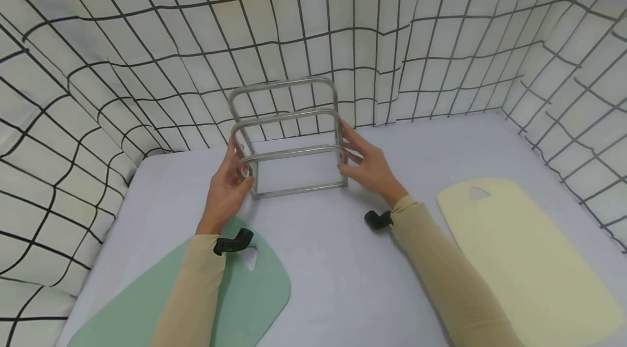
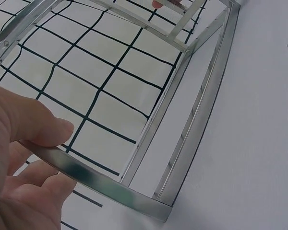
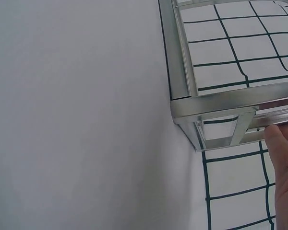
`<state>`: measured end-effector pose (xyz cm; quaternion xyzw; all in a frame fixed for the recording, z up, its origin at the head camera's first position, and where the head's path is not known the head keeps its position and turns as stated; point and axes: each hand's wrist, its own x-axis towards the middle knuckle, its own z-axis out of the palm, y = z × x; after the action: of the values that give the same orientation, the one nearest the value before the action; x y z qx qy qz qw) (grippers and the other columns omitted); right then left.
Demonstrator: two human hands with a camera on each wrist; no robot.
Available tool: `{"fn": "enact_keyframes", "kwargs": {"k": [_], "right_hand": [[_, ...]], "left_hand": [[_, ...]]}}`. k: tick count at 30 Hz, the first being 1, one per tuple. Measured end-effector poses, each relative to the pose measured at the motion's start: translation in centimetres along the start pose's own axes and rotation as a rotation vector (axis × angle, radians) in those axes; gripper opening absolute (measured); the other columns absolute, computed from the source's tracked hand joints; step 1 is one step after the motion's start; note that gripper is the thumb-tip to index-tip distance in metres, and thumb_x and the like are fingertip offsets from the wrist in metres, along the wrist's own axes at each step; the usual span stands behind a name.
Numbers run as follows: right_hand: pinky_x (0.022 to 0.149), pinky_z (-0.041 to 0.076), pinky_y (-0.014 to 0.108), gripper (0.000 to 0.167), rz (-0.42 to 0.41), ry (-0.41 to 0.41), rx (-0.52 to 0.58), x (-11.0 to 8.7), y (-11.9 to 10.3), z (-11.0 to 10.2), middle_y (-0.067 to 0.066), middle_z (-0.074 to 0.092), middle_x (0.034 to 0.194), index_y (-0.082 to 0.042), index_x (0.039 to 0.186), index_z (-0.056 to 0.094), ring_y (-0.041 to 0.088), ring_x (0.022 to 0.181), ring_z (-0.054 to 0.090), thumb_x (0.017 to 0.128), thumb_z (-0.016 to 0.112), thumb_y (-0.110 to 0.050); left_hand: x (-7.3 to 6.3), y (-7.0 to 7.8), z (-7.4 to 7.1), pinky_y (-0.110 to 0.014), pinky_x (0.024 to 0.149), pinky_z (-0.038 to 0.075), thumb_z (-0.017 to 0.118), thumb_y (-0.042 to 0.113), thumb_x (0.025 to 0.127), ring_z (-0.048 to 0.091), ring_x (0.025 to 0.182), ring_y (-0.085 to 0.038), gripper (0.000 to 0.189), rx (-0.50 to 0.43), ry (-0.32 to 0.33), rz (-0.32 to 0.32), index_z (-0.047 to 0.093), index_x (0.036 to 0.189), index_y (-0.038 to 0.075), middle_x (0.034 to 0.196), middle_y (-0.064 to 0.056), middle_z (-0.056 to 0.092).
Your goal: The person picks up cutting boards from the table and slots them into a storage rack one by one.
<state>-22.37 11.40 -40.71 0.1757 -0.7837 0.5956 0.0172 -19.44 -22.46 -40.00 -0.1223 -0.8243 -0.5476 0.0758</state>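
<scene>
A silver metal rack [image 1: 300, 190] with several rounded upright loops stands at the far middle of the white table, its lower bar appearing to rest on the cloth. At its left side my left hand [image 1: 226, 194] grips the frame. The left wrist view shows that thumb [image 2: 50, 129] over a flat bar [image 2: 110, 189] with the fingers beneath. My right hand [image 1: 370, 167] holds the opposite side, thumb towards me and fingers farther back. In the right wrist view its fingers [image 3: 278, 141] touch the side bars, and part of the hand is cut off.
Under my left forearm lies a green cutting board [image 1: 254, 292] with a handle hole. A pale yellow cutting board [image 1: 514, 249] lies to the right of my right forearm. White cloth walls with a black grid [image 1: 196, 75] enclose the table's back and sides, close behind the rack.
</scene>
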Motion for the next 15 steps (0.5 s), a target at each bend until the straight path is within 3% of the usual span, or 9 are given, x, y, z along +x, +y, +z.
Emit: {"fn": "enact_keyframes", "kwargs": {"k": [9,11,15], "right_hand": [[0.118,0.046,0.038,0.099,0.009,0.009,-0.002,-0.1,0.4,-0.4,-0.005,0.032,0.170,-0.053,0.157,0.027,0.029,0.150,0.048,0.087,0.072,0.000],[0.118,0.046,0.039,0.100,0.005,0.007,-0.007,-0.1,0.4,-0.5,-0.004,0.031,0.171,-0.053,0.158,0.027,0.029,0.150,0.047,0.087,0.072,0.000],[0.118,0.046,0.040,0.100,-0.014,0.014,-0.018,-0.2,0.5,-0.8,-0.005,0.030,0.171,-0.050,0.159,0.027,0.027,0.151,0.046,0.086,0.073,0.001]], "left_hand": [[0.1,0.1,0.7,-0.062,0.122,0.032,0.056,-0.012,0.093,0.034,0.155,-0.036,0.103,-0.037,0.000,0.000,0.011,0.162,0.050,0.172,-0.006,0.027],[0.1,0.2,0.9,-0.057,0.122,0.035,0.055,-0.013,0.093,0.037,0.154,-0.034,0.102,-0.046,0.003,-0.002,0.012,0.162,0.049,0.173,-0.003,0.027],[0.4,0.1,1.4,-0.029,0.110,0.043,0.053,-0.014,0.094,0.046,0.138,-0.025,0.100,-0.072,0.010,0.022,0.013,0.162,0.048,0.173,0.000,0.026]]}}
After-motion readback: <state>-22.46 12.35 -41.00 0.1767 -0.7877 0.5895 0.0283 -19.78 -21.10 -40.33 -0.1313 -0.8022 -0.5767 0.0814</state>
